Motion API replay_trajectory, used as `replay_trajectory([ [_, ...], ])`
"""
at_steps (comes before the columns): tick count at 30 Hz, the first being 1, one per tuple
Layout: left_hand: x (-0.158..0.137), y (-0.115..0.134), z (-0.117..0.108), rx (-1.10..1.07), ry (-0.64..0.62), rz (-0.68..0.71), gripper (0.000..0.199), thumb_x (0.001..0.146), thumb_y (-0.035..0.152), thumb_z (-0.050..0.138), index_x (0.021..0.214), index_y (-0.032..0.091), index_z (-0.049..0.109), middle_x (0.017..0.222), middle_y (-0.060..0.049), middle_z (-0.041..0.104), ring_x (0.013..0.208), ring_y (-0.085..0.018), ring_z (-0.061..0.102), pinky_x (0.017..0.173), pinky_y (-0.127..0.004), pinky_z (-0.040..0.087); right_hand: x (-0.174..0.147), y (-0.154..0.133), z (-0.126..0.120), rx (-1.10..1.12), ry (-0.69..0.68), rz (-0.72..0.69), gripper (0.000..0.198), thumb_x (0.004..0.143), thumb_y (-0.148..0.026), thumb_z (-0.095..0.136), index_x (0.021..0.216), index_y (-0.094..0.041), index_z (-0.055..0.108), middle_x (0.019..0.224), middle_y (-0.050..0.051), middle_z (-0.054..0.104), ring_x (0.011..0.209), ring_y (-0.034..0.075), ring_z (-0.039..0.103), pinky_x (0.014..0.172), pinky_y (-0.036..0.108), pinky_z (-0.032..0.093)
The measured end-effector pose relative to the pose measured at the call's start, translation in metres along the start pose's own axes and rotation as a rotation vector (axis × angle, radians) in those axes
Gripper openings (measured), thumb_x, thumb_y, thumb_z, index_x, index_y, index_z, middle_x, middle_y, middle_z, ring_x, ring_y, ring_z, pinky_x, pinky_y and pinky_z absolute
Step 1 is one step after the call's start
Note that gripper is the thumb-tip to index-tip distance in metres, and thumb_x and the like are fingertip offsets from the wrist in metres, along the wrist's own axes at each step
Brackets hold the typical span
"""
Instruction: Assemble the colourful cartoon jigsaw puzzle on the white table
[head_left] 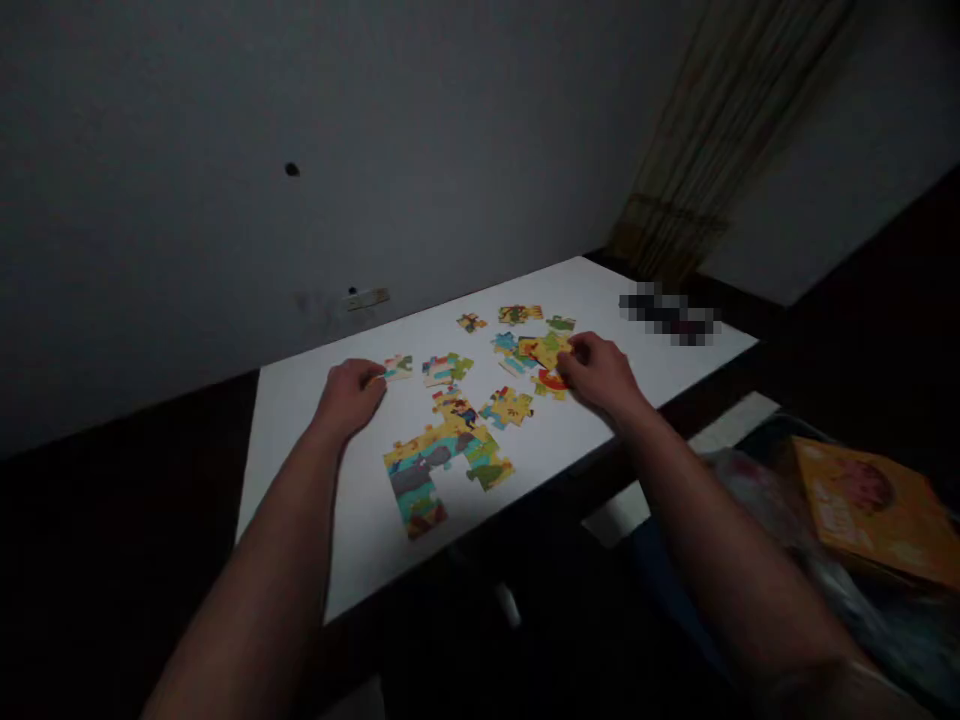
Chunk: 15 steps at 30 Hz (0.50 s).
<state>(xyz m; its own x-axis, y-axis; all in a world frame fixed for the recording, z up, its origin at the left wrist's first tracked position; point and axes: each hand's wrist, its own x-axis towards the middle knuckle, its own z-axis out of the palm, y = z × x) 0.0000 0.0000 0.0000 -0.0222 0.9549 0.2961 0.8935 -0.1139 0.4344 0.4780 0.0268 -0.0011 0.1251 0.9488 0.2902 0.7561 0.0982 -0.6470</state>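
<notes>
My left hand (pixel 351 395) is closed with its fingertips on a jigsaw puzzle piece (pixel 399 367), pale blue and green, at the left of the table. Over at the right, my right hand (pixel 600 372) pinches a yellow puzzle piece (pixel 551 350) above a small heap of other pieces. A red and yellow piece (pixel 553 380) lies just under those fingers. Nearest to me is a joined section of the puzzle (pixel 420 465), with a gap along its front side. Between the hands lie loose pieces, among them a yellow and blue one (pixel 508 407).
The white table (pixel 300 440) stands against a grey wall (pixel 225 150). Farther back lie more pieces (pixel 520 314). A blurred dark object (pixel 667 313) rests at the table's right end. An orange box (pixel 870 510) and clear plastic sit at lower right. Curtains (pixel 712 130) hang behind.
</notes>
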Motion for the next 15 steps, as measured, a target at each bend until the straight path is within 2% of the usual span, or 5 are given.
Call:
replay_trajectory([
  [6, 0.0, 0.001, 0.001, -0.013, 0.002, -0.04, 0.038, 0.096, 0.034, 0.07, 0.121, 0.018, 0.092, 0.13, -0.018, 0.087, 0.125, -0.04, 0.079, 0.123, -0.057, 0.059, -0.01, -0.006, -0.006, 0.31, 0.209, -0.098, 0.033, 0.093, -0.052, 0.077, 0.108, -0.024, 0.084, 0.108, 0.012, 0.088, 0.099, 0.033, 0.08, 0.094, 0.052, 0.065],
  [8, 0.0, 0.001, 0.001, -0.027, 0.013, -0.045, 0.035, 0.095, 0.033, 0.071, 0.119, 0.019, 0.092, 0.129, -0.017, 0.087, 0.124, -0.039, 0.079, 0.123, -0.057, 0.059, -0.023, -0.013, -0.009, 0.455, 0.2, -0.118, 0.034, 0.089, -0.053, 0.081, 0.108, -0.026, 0.085, 0.102, 0.009, 0.087, 0.092, 0.032, 0.079, 0.089, 0.05, 0.067],
  [11, 0.0, 0.0, 0.002, -0.038, 0.022, -0.017, 0.032, 0.095, 0.033, 0.072, 0.116, 0.019, 0.092, 0.127, -0.017, 0.087, 0.125, -0.04, 0.078, 0.126, -0.059, 0.057, -0.054, -0.029, -0.011, 0.569, -0.043, -0.205, 0.031, 0.09, -0.05, 0.084, 0.11, -0.027, 0.09, 0.103, 0.007, 0.088, 0.09, 0.029, 0.079, 0.085, 0.048, 0.066],
  [14, -0.001, -0.001, 0.003, -0.048, 0.029, -0.026, 0.033, 0.095, 0.033, 0.072, 0.117, 0.019, 0.092, 0.13, -0.017, 0.086, 0.124, -0.039, 0.078, 0.126, -0.059, 0.058, -0.084, -0.048, -0.011, 0.499, -0.413, -0.349, 0.03, 0.098, -0.044, 0.078, 0.118, -0.028, 0.093, 0.098, 0.005, 0.088, 0.081, 0.024, 0.076, 0.077, 0.041, 0.062],
  [15, -0.001, -0.001, 0.003, -0.05, 0.033, -0.036, 0.033, 0.095, 0.034, 0.072, 0.117, 0.02, 0.092, 0.13, -0.016, 0.086, 0.124, -0.039, 0.078, 0.126, -0.059, 0.058, -0.09, -0.053, -0.011, 0.461, -0.484, -0.38, 0.031, 0.099, -0.04, 0.077, 0.121, -0.028, 0.093, 0.097, 0.005, 0.088, 0.079, 0.023, 0.075, 0.075, 0.04, 0.061],
])
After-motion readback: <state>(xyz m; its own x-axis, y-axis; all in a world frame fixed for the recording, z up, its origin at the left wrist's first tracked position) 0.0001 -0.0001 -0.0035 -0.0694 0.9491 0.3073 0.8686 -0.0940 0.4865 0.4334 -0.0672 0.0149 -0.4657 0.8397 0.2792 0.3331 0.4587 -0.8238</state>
